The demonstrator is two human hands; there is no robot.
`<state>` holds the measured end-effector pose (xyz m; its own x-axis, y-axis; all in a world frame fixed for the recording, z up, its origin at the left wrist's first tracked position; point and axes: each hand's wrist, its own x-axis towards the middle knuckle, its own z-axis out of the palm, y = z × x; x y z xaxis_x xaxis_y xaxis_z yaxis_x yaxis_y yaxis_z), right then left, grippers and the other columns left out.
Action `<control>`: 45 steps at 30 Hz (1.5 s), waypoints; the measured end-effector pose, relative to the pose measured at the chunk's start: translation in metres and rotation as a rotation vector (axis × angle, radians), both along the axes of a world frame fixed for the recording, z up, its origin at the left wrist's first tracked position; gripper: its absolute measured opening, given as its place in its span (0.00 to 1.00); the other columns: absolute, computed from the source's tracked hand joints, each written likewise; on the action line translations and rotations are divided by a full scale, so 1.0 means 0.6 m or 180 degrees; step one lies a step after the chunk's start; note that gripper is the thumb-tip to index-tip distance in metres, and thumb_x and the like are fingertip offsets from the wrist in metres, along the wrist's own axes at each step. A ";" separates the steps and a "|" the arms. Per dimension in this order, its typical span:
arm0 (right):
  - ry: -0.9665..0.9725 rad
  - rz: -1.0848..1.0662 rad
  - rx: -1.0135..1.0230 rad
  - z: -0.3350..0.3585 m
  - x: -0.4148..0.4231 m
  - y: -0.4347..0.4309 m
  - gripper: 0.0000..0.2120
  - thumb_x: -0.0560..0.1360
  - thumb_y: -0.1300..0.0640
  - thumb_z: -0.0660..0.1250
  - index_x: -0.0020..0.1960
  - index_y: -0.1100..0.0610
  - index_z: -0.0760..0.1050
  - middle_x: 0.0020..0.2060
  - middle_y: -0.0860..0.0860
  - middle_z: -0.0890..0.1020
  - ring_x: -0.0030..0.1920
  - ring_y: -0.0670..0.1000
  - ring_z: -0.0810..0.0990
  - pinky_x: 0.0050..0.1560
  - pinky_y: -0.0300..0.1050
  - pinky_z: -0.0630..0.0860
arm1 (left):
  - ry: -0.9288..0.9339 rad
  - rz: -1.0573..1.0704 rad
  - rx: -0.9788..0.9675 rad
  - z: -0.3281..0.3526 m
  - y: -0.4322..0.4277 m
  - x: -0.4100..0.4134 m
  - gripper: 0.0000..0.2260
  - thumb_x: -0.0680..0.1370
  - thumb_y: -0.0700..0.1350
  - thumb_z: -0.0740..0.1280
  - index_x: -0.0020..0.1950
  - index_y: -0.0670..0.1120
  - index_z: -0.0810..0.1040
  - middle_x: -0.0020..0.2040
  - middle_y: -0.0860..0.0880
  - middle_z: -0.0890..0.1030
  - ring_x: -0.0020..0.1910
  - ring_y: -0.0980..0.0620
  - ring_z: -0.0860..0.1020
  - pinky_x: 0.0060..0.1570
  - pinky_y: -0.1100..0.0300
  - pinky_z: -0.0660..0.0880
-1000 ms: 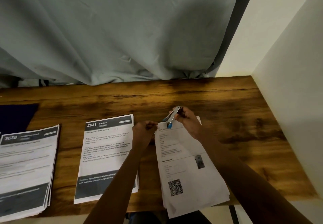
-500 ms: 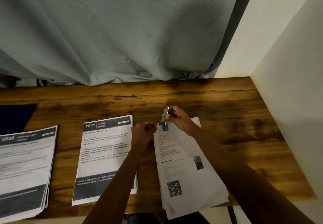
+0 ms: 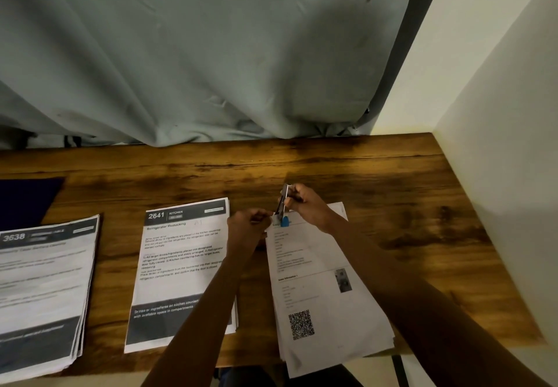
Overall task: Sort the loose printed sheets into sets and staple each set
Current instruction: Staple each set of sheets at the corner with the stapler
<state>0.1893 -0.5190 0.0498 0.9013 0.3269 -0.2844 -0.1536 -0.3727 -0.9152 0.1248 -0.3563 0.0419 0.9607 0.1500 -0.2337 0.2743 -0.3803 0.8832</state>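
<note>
Three paper stacks lie on the wooden table (image 3: 377,181). The right stack (image 3: 326,302) carries a QR code and overhangs the near edge. My right hand (image 3: 308,207) grips a small metal stapler with a blue tip (image 3: 283,208), held nearly upright with its tip on that stack's top left corner. My left hand (image 3: 249,229) pinches the same corner from the left, fingers curled. The middle stack, headed 2641 (image 3: 181,265), lies partly under my left forearm. The stack headed 3638 (image 3: 42,290) lies at the far left.
A grey curtain (image 3: 196,54) hangs along the table's back edge. A white wall (image 3: 498,175) closes off the right side. A dark blue item (image 3: 24,199) lies at the back left of the table.
The stapler has tipped from slanted to nearly upright, and its blue tip has come down onto the corner of the right stack. My left hand stays at that corner.
</note>
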 end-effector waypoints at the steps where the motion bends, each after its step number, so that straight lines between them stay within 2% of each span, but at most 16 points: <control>1: 0.0002 -0.0004 0.0005 0.000 0.000 0.000 0.09 0.78 0.61 0.63 0.58 0.56 0.70 0.56 0.55 0.78 0.59 0.53 0.76 0.59 0.49 0.74 | 0.0003 -0.0005 -0.0031 0.000 0.000 0.000 0.05 0.77 0.39 0.67 0.52 0.43 0.79 0.46 0.51 0.80 0.49 0.51 0.81 0.47 0.58 0.80; 6: 0.0048 0.0018 0.0026 0.004 -0.002 0.003 0.10 0.78 0.61 0.63 0.59 0.56 0.70 0.56 0.55 0.78 0.59 0.52 0.76 0.58 0.47 0.74 | -0.0076 -0.0032 -0.0079 0.007 -0.003 0.000 0.04 0.77 0.39 0.67 0.50 0.46 0.79 0.46 0.52 0.80 0.49 0.51 0.80 0.45 0.61 0.79; 10: 0.0069 0.0026 0.0018 0.006 -0.003 0.005 0.11 0.78 0.62 0.62 0.60 0.55 0.70 0.57 0.54 0.78 0.59 0.51 0.76 0.57 0.45 0.74 | -0.0071 -0.0082 -0.0036 0.006 -0.002 -0.001 0.04 0.77 0.41 0.67 0.50 0.46 0.79 0.46 0.52 0.80 0.50 0.51 0.80 0.47 0.59 0.80; 13: 0.0032 -0.0027 0.0003 0.005 -0.005 0.005 0.11 0.78 0.63 0.62 0.60 0.56 0.70 0.57 0.52 0.78 0.58 0.49 0.76 0.55 0.41 0.73 | -0.0104 -0.0137 0.0320 -0.002 -0.001 -0.004 0.09 0.75 0.49 0.70 0.52 0.47 0.80 0.46 0.54 0.82 0.46 0.55 0.81 0.46 0.59 0.79; 16: 0.0074 -0.0121 0.0109 0.005 -0.008 0.006 0.13 0.78 0.64 0.62 0.62 0.57 0.70 0.55 0.51 0.79 0.58 0.49 0.76 0.60 0.45 0.72 | 0.0144 -0.0261 0.0620 -0.011 -0.006 -0.006 0.13 0.72 0.56 0.72 0.49 0.49 0.79 0.43 0.54 0.83 0.40 0.56 0.82 0.41 0.57 0.81; 20: 0.0084 -0.0189 0.0050 0.004 -0.010 0.008 0.14 0.78 0.64 0.62 0.63 0.58 0.69 0.55 0.50 0.78 0.57 0.47 0.75 0.60 0.45 0.72 | 0.0195 -0.0284 0.0999 -0.013 -0.019 -0.008 0.11 0.73 0.56 0.71 0.45 0.50 0.76 0.39 0.54 0.81 0.36 0.57 0.80 0.35 0.61 0.77; 26: 0.0071 -0.0414 0.0176 -0.004 -0.016 0.015 0.11 0.78 0.65 0.61 0.60 0.59 0.70 0.55 0.55 0.79 0.55 0.49 0.78 0.60 0.45 0.74 | -0.0002 -0.0250 0.1490 -0.006 -0.031 -0.008 0.13 0.76 0.58 0.66 0.40 0.50 0.73 0.36 0.53 0.78 0.34 0.56 0.76 0.31 0.65 0.68; 29: 0.0144 -0.0465 0.0196 -0.007 -0.013 0.015 0.11 0.78 0.64 0.62 0.60 0.58 0.71 0.55 0.55 0.79 0.57 0.52 0.78 0.62 0.48 0.74 | -0.0010 -0.0215 0.1365 -0.016 -0.029 -0.007 0.13 0.75 0.57 0.67 0.41 0.49 0.74 0.36 0.53 0.78 0.34 0.55 0.77 0.31 0.64 0.72; 31: 0.0098 -0.0413 0.0151 -0.003 -0.011 0.013 0.13 0.77 0.62 0.63 0.61 0.58 0.70 0.55 0.54 0.79 0.59 0.53 0.77 0.62 0.49 0.73 | 0.0034 -0.0178 0.0902 -0.029 -0.026 -0.007 0.11 0.75 0.55 0.69 0.45 0.47 0.77 0.40 0.51 0.81 0.38 0.53 0.80 0.37 0.57 0.79; 35: -0.0004 -0.0171 0.0228 0.014 -0.007 -0.002 0.14 0.77 0.62 0.63 0.63 0.57 0.70 0.57 0.55 0.78 0.59 0.51 0.77 0.60 0.48 0.74 | 0.0252 -0.0103 0.0118 -0.034 -0.017 -0.002 0.14 0.71 0.48 0.74 0.53 0.45 0.77 0.49 0.49 0.83 0.45 0.51 0.83 0.45 0.52 0.81; 37: -0.0152 -0.0311 0.0385 0.025 -0.006 -0.016 0.14 0.77 0.62 0.63 0.62 0.57 0.71 0.56 0.54 0.79 0.58 0.50 0.78 0.59 0.46 0.75 | 0.0282 -0.0081 0.0000 -0.035 -0.014 0.002 0.12 0.72 0.47 0.74 0.51 0.46 0.77 0.50 0.49 0.83 0.45 0.51 0.83 0.44 0.53 0.81; 38: -0.0245 -0.0473 0.0422 0.032 -0.007 -0.024 0.13 0.78 0.62 0.63 0.62 0.57 0.70 0.56 0.53 0.79 0.57 0.49 0.78 0.57 0.45 0.76 | 0.0284 -0.0044 -0.0041 -0.033 -0.014 0.003 0.10 0.72 0.46 0.73 0.49 0.47 0.76 0.49 0.50 0.82 0.44 0.52 0.82 0.41 0.57 0.81; 40: -0.0417 -0.0849 0.0301 0.041 -0.006 -0.046 0.13 0.78 0.59 0.63 0.62 0.56 0.70 0.54 0.48 0.78 0.54 0.47 0.78 0.50 0.39 0.76 | 0.0262 0.0041 -0.0062 -0.029 -0.014 0.003 0.06 0.74 0.44 0.72 0.46 0.49 0.76 0.45 0.53 0.81 0.41 0.57 0.80 0.36 0.68 0.77; 41: -0.0562 -0.0962 0.0088 0.042 -0.006 -0.062 0.14 0.78 0.57 0.63 0.63 0.55 0.69 0.53 0.47 0.78 0.53 0.45 0.78 0.49 0.38 0.76 | 0.0244 0.0075 -0.0041 -0.030 -0.014 0.003 0.05 0.74 0.43 0.71 0.45 0.49 0.76 0.44 0.53 0.80 0.40 0.57 0.79 0.36 0.69 0.75; 43: -0.1052 -0.0942 -0.0734 0.028 -0.001 -0.107 0.15 0.78 0.54 0.63 0.64 0.54 0.70 0.54 0.49 0.78 0.53 0.47 0.78 0.53 0.43 0.77 | 0.0243 0.0137 -0.0011 -0.032 -0.015 0.003 0.04 0.75 0.43 0.70 0.43 0.50 0.76 0.44 0.53 0.80 0.42 0.55 0.79 0.38 0.67 0.75; 45: -0.1314 -0.0809 -0.1440 0.006 -0.007 -0.156 0.13 0.79 0.52 0.62 0.60 0.55 0.74 0.50 0.52 0.79 0.48 0.49 0.79 0.50 0.45 0.78 | 0.0269 0.0223 -0.0033 -0.037 -0.017 0.005 0.05 0.76 0.45 0.69 0.41 0.51 0.76 0.42 0.53 0.81 0.45 0.51 0.81 0.43 0.60 0.77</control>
<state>0.1850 -0.6123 0.0535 0.9989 0.0193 0.0417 0.0425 -0.7325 -0.6795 0.1280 -0.3664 0.0199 0.9247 0.2132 -0.3152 0.3734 -0.3487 0.8596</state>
